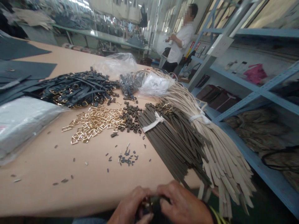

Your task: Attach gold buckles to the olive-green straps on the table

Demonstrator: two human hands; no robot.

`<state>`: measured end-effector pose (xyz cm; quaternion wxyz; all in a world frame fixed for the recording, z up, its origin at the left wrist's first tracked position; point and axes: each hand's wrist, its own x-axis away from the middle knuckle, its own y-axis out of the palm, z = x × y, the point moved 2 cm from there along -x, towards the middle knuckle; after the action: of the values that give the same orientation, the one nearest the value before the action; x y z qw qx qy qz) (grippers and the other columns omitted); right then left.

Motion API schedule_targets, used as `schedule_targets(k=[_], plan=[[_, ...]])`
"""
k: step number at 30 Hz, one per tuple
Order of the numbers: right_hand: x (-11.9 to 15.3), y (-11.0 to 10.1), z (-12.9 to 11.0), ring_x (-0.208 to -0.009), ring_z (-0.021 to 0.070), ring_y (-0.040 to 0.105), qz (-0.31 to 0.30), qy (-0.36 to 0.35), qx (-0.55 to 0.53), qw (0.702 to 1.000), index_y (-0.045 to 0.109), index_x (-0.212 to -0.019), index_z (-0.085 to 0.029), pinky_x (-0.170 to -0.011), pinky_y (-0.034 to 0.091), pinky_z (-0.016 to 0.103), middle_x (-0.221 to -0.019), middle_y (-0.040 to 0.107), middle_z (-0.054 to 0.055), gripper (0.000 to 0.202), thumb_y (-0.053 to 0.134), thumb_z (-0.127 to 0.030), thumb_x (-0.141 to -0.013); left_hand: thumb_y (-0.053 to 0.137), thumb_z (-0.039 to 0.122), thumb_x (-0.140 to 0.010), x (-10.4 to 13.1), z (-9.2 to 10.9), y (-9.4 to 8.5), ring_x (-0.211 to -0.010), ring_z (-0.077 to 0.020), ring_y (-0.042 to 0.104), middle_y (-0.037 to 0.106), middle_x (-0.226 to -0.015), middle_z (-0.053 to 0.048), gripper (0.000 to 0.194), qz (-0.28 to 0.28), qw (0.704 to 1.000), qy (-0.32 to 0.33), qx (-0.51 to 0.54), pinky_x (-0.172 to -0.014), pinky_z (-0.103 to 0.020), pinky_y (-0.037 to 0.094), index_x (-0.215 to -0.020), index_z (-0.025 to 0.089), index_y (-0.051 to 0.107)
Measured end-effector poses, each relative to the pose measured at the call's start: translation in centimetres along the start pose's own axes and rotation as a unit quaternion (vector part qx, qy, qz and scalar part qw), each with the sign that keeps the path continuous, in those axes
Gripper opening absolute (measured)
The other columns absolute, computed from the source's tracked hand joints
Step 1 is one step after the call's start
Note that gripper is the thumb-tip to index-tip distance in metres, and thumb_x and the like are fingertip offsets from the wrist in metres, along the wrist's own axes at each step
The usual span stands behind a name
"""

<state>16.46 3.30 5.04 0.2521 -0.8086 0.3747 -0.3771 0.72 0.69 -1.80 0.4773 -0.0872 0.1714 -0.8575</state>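
Observation:
My left hand [132,207] and my right hand [183,203] come together at the table's near edge, fingers curled in. Between them is a dark strap [157,207] with a bit of gold metal, mostly hidden by the fingers. Beyond the hands, small dark cut bits [126,159] are scattered on the table. Gold rectangular buckles [98,121] lie in a heap farther off, beside a pile of dark brown strap loops [133,116]. To the right, brown straps [165,146] are tied with a white strip [154,122].
Beige straps [219,146] hang over the table's right edge. Dark blue buckled straps [79,87], clear plastic bags [155,85] and a plastic-wrapped stack [25,121] lie farther back and left. Blue shelving [252,90] stands at right. A person [179,40] stands beyond the table [70,189].

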Motion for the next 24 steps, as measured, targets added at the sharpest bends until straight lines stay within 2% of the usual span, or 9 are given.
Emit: schedule_targets(k=[2,3,6,9,11,13,17,20,24], plan=[[-0.7,-4.7,1.1,-0.051,0.0107,0.046,0.069,0.002,0.059,0.996,0.055,-0.059,-0.014,-0.047,0.029,0.019,-0.052,0.051,0.000,0.020,0.037,-0.014,-0.068,0.057,0.013,-0.065,-1.0,0.0,-1.6,-0.066,-0.0122,0.054,0.058,-0.087,-0.004,0.056,0.048,0.998,0.025,-0.039,-0.061,-0.021,0.049,-0.117,0.022,0.039],[-1.3,-7.5,1.9,-0.053,0.0115,0.048,0.112,0.010,0.088,0.990,0.056,-0.062,-0.015,-0.049,0.031,0.020,-0.054,0.052,0.000,0.022,0.036,-0.016,-0.070,0.055,0.014,-0.067,-1.5,-0.1,-2.5,-0.066,-0.0124,0.055,0.058,-0.091,-0.005,0.056,0.084,0.993,0.035,-0.072,-0.061,-0.022,0.050,-0.119,0.023,0.036],[-4.2,-15.1,5.2,-0.055,0.0131,0.050,0.203,0.081,0.200,0.955,0.057,-0.065,-0.015,-0.053,0.034,0.021,-0.056,0.054,0.000,0.022,0.036,-0.019,-0.074,0.046,0.019,-0.076,-2.4,-0.7,-4.8,-0.068,-0.0140,0.060,0.062,-0.089,-0.007,0.031,0.208,0.961,0.051,-0.177,-0.062,-0.023,0.052,-0.107,0.019,0.046],[-7.4,-19.5,8.0,-0.071,0.0192,0.055,0.264,0.170,0.296,0.902,0.060,-0.081,-0.013,-0.062,0.037,0.026,-0.075,0.061,0.008,0.023,0.040,-0.022,-0.077,0.042,0.021,-0.079,-2.7,-1.3,-5.5,-0.071,-0.0158,0.063,0.065,-0.081,-0.007,0.018,0.269,0.929,0.079,-0.242,-0.066,-0.023,0.052,-0.093,0.017,0.054],[-9.1,-19.7,8.8,-0.088,0.0243,0.052,0.288,0.183,0.315,0.886,0.056,-0.096,-0.007,-0.071,0.037,0.030,-0.095,0.059,0.017,0.030,0.043,-0.026,-0.078,0.043,0.021,-0.080,-2.7,-1.4,-5.3,-0.071,-0.0158,0.064,0.067,-0.080,-0.006,0.016,0.277,0.916,0.107,-0.270,-0.068,-0.023,0.052,-0.090,0.017,0.055],[-10.3,-18.2,8.8,-0.094,0.0226,0.051,0.284,0.167,0.320,0.888,0.053,-0.101,-0.008,-0.076,0.036,0.029,-0.102,0.057,0.017,0.032,0.042,-0.030,-0.081,0.044,0.020,-0.080,-2.7,-1.3,-5.0,-0.072,-0.0156,0.065,0.068,-0.080,-0.006,0.016,0.279,0.906,0.127,-0.291,-0.069,-0.022,0.052,-0.090,0.017,0.055],[-11.6,-13.9,8.3,-0.079,0.0153,0.059,0.213,0.145,0.308,0.916,0.061,-0.086,-0.018,-0.067,0.040,0.021,-0.085,0.065,0.005,0.023,0.047,-0.035,-0.079,0.043,0.019,-0.080,-2.8,-1.1,-5.0,-0.071,-0.0149,0.065,0.068,-0.079,-0.006,0.015,0.273,0.905,0.132,-0.299,-0.068,-0.020,0.052,-0.089,0.016,0.055],[-11.8,-12.5,7.9,-0.080,0.0191,0.060,0.203,0.169,0.318,0.911,0.062,-0.087,-0.015,-0.066,0.042,0.024,-0.086,0.066,0.010,0.024,0.047,-0.032,-0.079,0.043,0.020,-0.081,-2.8,-1.2,-5.0,-0.072,-0.0153,0.065,0.068,-0.080,-0.006,0.015,0.272,0.902,0.129,-0.309,-0.069,-0.022,0.052,-0.088,0.015,0.055],[-11.7,-12.2,7.2,-0.085,0.0256,0.060,0.207,0.197,0.346,0.893,0.064,-0.088,-0.008,-0.069,0.043,0.031,-0.089,0.064,0.021,0.028,0.041,-0.021,-0.081,0.042,0.020,-0.081,-2.8,-1.1,-5.0,-0.072,-0.0156,0.064,0.067,-0.079,-0.007,0.016,0.270,0.899,0.128,-0.321,-0.069,-0.023,0.052,-0.087,0.014,0.055]])
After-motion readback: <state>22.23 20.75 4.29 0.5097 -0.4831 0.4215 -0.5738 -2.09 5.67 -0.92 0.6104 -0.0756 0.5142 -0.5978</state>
